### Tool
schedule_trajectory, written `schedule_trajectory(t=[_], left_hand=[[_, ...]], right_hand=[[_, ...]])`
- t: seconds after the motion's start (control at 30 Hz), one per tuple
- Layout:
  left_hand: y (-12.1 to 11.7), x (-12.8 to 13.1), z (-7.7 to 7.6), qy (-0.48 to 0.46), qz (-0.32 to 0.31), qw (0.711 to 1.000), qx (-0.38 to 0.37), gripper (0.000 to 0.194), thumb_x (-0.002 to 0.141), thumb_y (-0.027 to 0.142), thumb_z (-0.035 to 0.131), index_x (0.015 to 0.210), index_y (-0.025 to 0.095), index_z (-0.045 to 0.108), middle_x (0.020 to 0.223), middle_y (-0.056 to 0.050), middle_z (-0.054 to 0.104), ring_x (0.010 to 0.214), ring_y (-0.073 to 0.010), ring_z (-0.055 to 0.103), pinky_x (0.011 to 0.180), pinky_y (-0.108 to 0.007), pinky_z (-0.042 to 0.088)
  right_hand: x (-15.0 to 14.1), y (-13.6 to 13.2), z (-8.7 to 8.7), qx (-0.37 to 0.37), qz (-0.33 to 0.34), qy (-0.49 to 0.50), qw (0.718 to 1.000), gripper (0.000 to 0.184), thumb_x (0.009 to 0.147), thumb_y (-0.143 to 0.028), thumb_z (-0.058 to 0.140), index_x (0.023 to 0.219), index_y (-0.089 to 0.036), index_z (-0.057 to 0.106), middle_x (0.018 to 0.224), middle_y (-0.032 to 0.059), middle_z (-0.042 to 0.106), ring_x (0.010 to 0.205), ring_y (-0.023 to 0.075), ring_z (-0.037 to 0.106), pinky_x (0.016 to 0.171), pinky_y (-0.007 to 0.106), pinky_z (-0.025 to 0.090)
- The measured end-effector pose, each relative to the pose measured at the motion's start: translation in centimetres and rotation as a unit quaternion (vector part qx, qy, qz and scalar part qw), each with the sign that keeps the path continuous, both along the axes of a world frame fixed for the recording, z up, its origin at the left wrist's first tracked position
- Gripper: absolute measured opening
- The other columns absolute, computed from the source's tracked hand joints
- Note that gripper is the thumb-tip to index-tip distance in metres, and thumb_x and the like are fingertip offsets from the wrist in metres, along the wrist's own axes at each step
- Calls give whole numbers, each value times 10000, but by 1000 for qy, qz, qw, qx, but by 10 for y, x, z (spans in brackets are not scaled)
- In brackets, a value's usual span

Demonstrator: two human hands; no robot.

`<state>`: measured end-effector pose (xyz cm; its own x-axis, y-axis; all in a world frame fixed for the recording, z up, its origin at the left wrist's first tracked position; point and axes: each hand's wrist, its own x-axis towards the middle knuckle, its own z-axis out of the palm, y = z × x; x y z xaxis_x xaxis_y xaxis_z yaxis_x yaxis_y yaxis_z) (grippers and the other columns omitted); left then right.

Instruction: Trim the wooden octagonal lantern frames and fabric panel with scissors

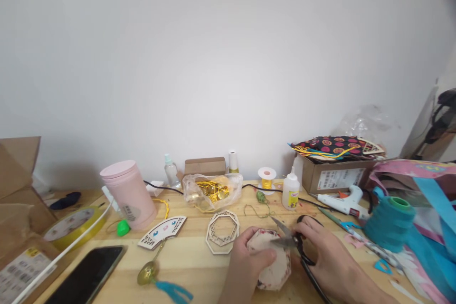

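Observation:
My left hand [249, 263] is closed on a pale octagonal piece [274, 270] with a red-flecked edge, its thumb lying across the face. In my right hand [324, 247] is a pair of black-handled scissors [285, 236]. The blades are parted, and they lie over the upper part of the octagonal piece; whether they touch it I cannot tell. Left of my hands, an octagonal wooden lattice frame [223, 231] rests on the table. Farther left are a fan-shaped wooden piece [163, 232] and a gold bell-like ornament [147, 273] with a blue tassel.
Behind my hands stand a glue bottle [291, 192], a yellow thread spool [267, 181] and a bag of gold ornaments [213, 192]. To the right are a glue gun [347, 202] and a teal thread cone [389, 223]. A pink tumbler [130, 197] and phone [87, 275] are left.

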<state>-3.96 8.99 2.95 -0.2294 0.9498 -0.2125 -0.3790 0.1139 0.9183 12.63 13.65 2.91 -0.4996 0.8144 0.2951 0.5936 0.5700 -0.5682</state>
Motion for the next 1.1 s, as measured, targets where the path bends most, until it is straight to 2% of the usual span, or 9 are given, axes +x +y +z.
schedule_trajectory(t=[0.2, 0.3, 0.43, 0.53, 0.63, 0.77, 0.83, 0.97, 1.1], left_hand=[[-2, 4, -4, 60, -46, 997, -18, 306, 417, 173, 737, 701, 88, 662, 590, -73, 675, 532, -186, 581, 525, -284, 470], [-3, 6, -2, 95, -45, 994, -8, 329, 421, 180, 749, 729, 102, 666, 618, -72, 681, 571, -197, 590, 530, -277, 470], [-5, 3, 4, 1, -90, 996, 16, 459, 411, 216, 776, 837, 100, 650, 726, -98, 697, 649, -219, 614, 598, -314, 487], [-6, 0, 3, 15, -135, 990, 27, 430, 456, 240, 767, 844, 97, 651, 722, -103, 692, 631, -209, 615, 602, -312, 481], [-7, 0, 1, 15, -127, 991, 47, 548, 471, 212, 768, 989, 138, 607, 789, -94, 691, 668, -199, 615, 630, -303, 475], [-8, 10, 3, -117, -156, 975, 107, 597, 476, 262, 766, 1036, 155, 587, 922, -107, 670, 834, -261, 603, 711, -344, 474], [-9, 17, 1, -117, -164, 971, 132, 549, 497, 293, 755, 1000, 124, 613, 902, -123, 675, 857, -281, 598, 751, -362, 467], [-9, 23, -8, -40, -77, 994, 65, 415, 557, 316, 721, 906, 103, 646, 859, -141, 688, 819, -281, 615, 742, -366, 478], [-5, 13, -7, -65, 13, 997, 34, 409, 555, 290, 718, 909, 111, 616, 830, -126, 688, 751, -260, 632, 637, -324, 505]], right_hand=[[0, 2, 2, -179, 20, 187, 966, 266, 719, -348, 521, 914, -169, 506, 701, 5, 551, 633, 159, 535, 566, 256, 428], [-4, -4, 6, -227, 54, 214, 949, 262, 717, -324, 528, 917, -157, 508, 630, -20, 516, 573, 132, 504, 537, 243, 404], [-8, -8, 9, -243, 60, 254, 934, 220, 683, -303, 563, 845, -161, 521, 543, -53, 449, 494, 102, 432, 475, 220, 354], [-8, -8, 10, -238, 51, 276, 930, 205, 674, -283, 585, 839, -170, 538, 617, -25, 518, 537, 111, 469, 499, 219, 370], [-8, -8, 12, -257, 60, 286, 921, 207, 646, -270, 617, 820, -176, 557, 638, -18, 542, 555, 119, 491, 505, 219, 377], [-10, -11, 14, -276, -13, 379, 883, 277, 619, -309, 647, 834, -183, 526, 574, -49, 497, 511, 104, 463, 474, 207, 362], [-11, -12, 14, -271, -41, 400, 875, 292, 638, -333, 636, 857, -185, 511, 584, -50, 496, 519, 103, 463, 475, 204, 362], [-10, -8, 5, -212, -43, 328, 919, 225, 665, -322, 608, 820, -194, 509, 656, -22, 527, 604, 140, 504, 531, 228, 399], [-3, 3, -5, -70, -18, 178, 981, 219, 675, -279, 585, 869, -210, 511, 765, 11, 531, 717, 181, 507, 643, 283, 416]])
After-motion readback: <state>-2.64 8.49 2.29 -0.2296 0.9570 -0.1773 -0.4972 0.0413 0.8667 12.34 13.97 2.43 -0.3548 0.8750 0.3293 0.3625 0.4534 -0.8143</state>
